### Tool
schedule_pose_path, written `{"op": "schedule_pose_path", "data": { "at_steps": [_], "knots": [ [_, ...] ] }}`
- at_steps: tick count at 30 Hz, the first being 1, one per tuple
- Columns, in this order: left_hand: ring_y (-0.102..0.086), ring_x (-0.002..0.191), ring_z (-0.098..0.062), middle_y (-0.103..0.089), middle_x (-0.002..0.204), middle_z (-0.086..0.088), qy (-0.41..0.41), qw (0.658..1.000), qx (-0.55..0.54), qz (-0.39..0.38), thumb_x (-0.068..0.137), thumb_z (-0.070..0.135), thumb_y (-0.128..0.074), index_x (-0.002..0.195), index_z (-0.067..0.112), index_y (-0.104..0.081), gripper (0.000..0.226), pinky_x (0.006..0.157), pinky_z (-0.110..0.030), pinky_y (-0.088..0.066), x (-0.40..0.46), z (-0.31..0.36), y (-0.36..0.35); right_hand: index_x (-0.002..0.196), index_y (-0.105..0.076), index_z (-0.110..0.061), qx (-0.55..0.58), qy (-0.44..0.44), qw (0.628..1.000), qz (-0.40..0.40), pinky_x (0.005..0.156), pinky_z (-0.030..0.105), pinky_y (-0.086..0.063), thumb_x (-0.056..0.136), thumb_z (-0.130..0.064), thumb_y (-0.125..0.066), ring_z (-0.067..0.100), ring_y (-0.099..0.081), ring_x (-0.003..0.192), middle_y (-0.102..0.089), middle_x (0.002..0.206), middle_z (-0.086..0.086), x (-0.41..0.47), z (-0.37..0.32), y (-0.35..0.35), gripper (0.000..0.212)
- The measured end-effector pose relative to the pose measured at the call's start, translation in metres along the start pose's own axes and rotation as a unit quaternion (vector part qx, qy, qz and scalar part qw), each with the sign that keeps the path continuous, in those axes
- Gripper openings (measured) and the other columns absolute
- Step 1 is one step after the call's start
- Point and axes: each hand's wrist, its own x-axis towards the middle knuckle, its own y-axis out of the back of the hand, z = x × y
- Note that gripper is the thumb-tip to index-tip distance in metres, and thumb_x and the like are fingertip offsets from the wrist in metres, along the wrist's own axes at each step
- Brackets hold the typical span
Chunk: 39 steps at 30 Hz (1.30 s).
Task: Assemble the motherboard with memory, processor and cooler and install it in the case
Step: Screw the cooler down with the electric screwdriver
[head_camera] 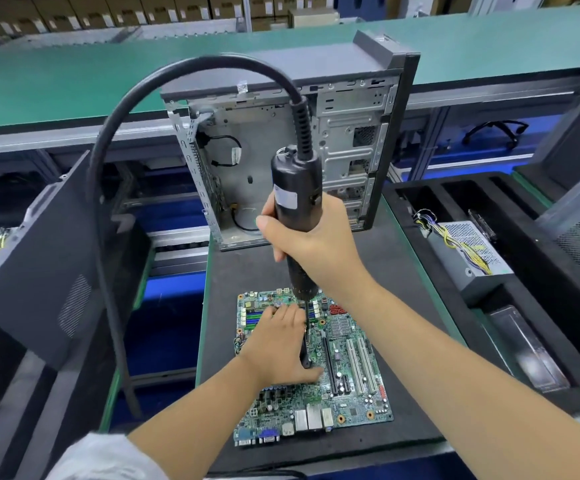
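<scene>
Two bare forearms reach in from the near edge over a dark mat [402, 299], and on it the green motherboard [347, 375] lies flat, its long axis running away from the person, with the row of metal ports [281, 431] on the near edge and the memory slots [257, 315] at the far end. The left hand [278, 344] rests palm down on the middle of the board, fingers straight and close together pointing away toward the memory slots, thumb stretched out to the right; whatever is under the palm is hidden. Just beside that thumb the thin bit of an electric screwdriver [297, 209] comes down to the board. The tool stands nearly upright, tip down, its top leaning slightly away. The right hand [302, 240] is wrapped around the black barrel halfway up, fingers curled tight around it and thumb laid along the left side. A thick black cable [108, 188] rises from the tool's top, arches over to the left and drops past the table edge. Behind the mat stands the open computer case [281, 133], upright, its open side facing the person. To the right, a black foam tray [541, 271] holds a silver power supply [472, 251] with yellow wires. A green conveyor belt [74, 74] runs across behind.
</scene>
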Motion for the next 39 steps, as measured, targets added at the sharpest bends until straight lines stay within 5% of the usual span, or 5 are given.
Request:
{"op": "schedule_pose_path", "data": {
  "at_steps": [5, 18, 39],
  "knots": [
    [-0.041, 0.093, -0.023, -0.044, 0.101, -0.003, 0.001, 1.000, 0.008, 0.003, 0.067, 0.082, -0.033, 0.112, 0.009, -0.047, 0.087, 0.089, -0.041, -0.034, 0.000, 0.000, -0.001, 0.078, -0.056, 0.002, -0.002, 0.005, 1.000, 0.006, 0.054, 0.025, -0.045, 0.079, 0.003, -0.065, 0.017, -0.050, 0.043, -0.054, 0.053, -0.005, -0.002, 0.002, -0.008, 0.009],
    [-0.027, 0.078, -0.018, -0.031, 0.086, 0.001, 0.002, 1.000, 0.011, 0.015, 0.067, 0.082, -0.033, 0.096, 0.012, -0.043, 0.076, 0.078, -0.039, -0.029, 0.000, 0.001, 0.001, 0.057, -0.050, 0.002, 0.005, 0.044, 0.997, 0.064, 0.053, 0.022, -0.041, 0.083, -0.002, -0.062, 0.020, -0.044, 0.035, -0.048, 0.039, 0.006, -0.001, 0.008, 0.004, 0.029],
    [-0.029, 0.082, -0.019, -0.030, 0.090, 0.000, 0.001, 1.000, 0.020, -0.002, 0.069, 0.083, -0.028, 0.104, 0.010, -0.045, 0.083, 0.082, -0.040, -0.030, 0.002, 0.000, 0.001, 0.058, -0.046, 0.009, 0.004, 0.024, 0.998, 0.059, 0.047, 0.025, -0.039, 0.079, -0.001, -0.058, 0.021, -0.040, 0.032, -0.044, 0.040, 0.007, 0.003, 0.008, 0.001, 0.027]
  ]
}}
